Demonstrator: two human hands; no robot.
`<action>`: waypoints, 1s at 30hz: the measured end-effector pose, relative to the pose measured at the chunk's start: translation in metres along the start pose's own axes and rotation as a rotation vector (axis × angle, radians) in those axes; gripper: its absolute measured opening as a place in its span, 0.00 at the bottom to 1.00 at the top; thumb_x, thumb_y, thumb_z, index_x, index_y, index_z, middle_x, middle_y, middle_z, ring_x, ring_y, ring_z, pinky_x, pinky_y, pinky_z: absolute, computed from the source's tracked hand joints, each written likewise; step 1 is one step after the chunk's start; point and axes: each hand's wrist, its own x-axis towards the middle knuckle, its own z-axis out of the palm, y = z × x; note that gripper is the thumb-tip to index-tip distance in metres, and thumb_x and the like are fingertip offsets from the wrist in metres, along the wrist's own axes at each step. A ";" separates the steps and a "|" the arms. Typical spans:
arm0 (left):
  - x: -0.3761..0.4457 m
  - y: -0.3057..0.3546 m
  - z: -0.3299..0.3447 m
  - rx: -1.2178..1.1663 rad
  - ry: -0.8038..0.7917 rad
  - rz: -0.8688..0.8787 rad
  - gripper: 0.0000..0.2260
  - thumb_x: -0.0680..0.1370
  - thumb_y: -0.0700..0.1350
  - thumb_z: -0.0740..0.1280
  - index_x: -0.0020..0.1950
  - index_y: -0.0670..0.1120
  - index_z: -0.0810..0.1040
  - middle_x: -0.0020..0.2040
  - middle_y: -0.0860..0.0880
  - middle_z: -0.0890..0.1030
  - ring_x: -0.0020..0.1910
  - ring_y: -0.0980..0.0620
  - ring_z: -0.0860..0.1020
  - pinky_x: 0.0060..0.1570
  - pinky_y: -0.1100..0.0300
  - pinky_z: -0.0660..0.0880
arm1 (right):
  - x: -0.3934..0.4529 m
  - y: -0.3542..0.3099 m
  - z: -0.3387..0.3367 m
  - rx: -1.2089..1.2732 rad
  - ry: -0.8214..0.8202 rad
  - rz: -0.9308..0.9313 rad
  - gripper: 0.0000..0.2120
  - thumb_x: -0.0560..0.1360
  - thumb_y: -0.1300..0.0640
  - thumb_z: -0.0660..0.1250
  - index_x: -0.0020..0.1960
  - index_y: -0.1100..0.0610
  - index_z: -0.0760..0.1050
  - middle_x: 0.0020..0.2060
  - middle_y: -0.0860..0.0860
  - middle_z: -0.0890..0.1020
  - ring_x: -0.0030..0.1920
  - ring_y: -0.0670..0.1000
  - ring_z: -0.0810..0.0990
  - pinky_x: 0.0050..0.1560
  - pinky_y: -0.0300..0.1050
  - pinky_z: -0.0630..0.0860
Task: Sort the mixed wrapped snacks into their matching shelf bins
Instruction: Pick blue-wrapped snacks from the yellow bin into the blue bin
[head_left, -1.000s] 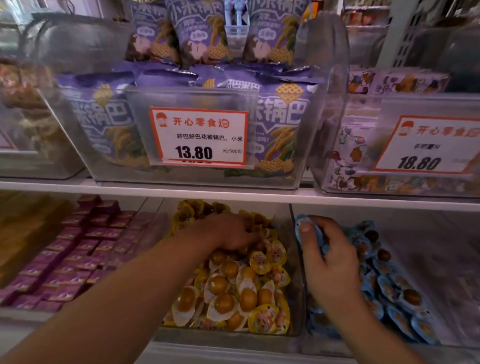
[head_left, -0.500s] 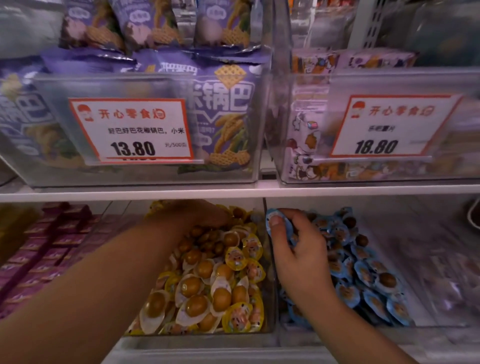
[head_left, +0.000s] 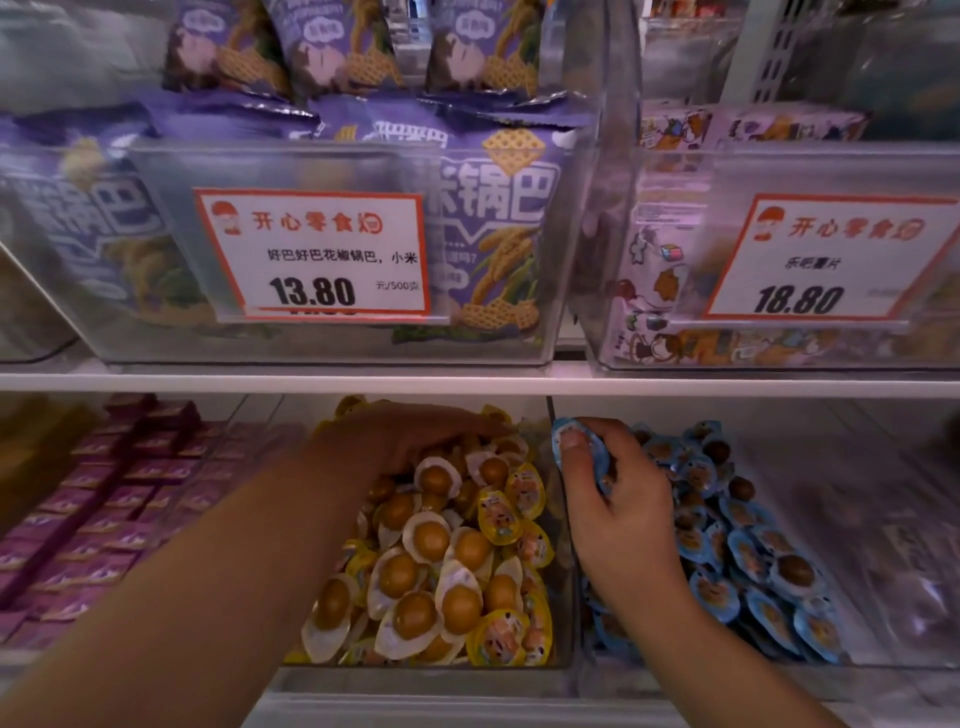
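Observation:
On the lower shelf, a clear middle bin (head_left: 563, 613) holds several yellow-wrapped egg snacks (head_left: 441, 561). My left hand (head_left: 410, 436) reaches deep into this bin and lies palm down on the pile at its back; its fingertips are hidden. To the right, another clear bin (head_left: 893, 545) holds several blue-wrapped snacks (head_left: 748, 561). My right hand (head_left: 608, 499) sits at that bin's left edge and pinches a blue-wrapped snack (head_left: 569, 441) between thumb and fingers, above the blue pile.
Left of the yellow bin lie rows of purple-wrapped snacks (head_left: 104, 499). The white shelf board (head_left: 467, 384) runs just above my hands. On it stand clear bins of purple rice-cracker bags (head_left: 493, 218) and cartoon-printed packs (head_left: 654, 270), with price tags 13.80 (head_left: 311, 254) and 18.80 (head_left: 826, 260).
My head view shifted sideways and back, and drew closer. My left hand stays on the back of the yellow pile. My right hand keeps the blue snack pinched at the blue bin's left edge.

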 end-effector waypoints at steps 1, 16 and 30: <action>0.000 -0.001 0.001 -0.031 -0.026 -0.004 0.26 0.64 0.67 0.77 0.55 0.53 0.86 0.57 0.46 0.85 0.56 0.47 0.84 0.56 0.50 0.80 | 0.000 0.000 0.000 -0.004 0.008 -0.001 0.09 0.81 0.51 0.63 0.48 0.53 0.78 0.31 0.44 0.74 0.33 0.44 0.75 0.36 0.35 0.67; -0.078 0.017 0.003 -0.077 0.003 0.161 0.06 0.67 0.46 0.77 0.41 0.45 0.87 0.42 0.43 0.84 0.38 0.47 0.83 0.39 0.57 0.81 | 0.001 -0.004 -0.001 0.014 0.049 -0.016 0.07 0.78 0.53 0.62 0.47 0.52 0.79 0.34 0.43 0.78 0.38 0.41 0.78 0.38 0.29 0.69; -0.163 -0.072 0.048 0.429 0.558 0.604 0.14 0.71 0.43 0.75 0.53 0.59 0.82 0.54 0.60 0.81 0.55 0.62 0.79 0.57 0.60 0.76 | 0.006 -0.045 -0.007 -0.230 -0.038 -0.340 0.09 0.80 0.55 0.63 0.54 0.58 0.79 0.47 0.50 0.79 0.49 0.46 0.77 0.51 0.32 0.71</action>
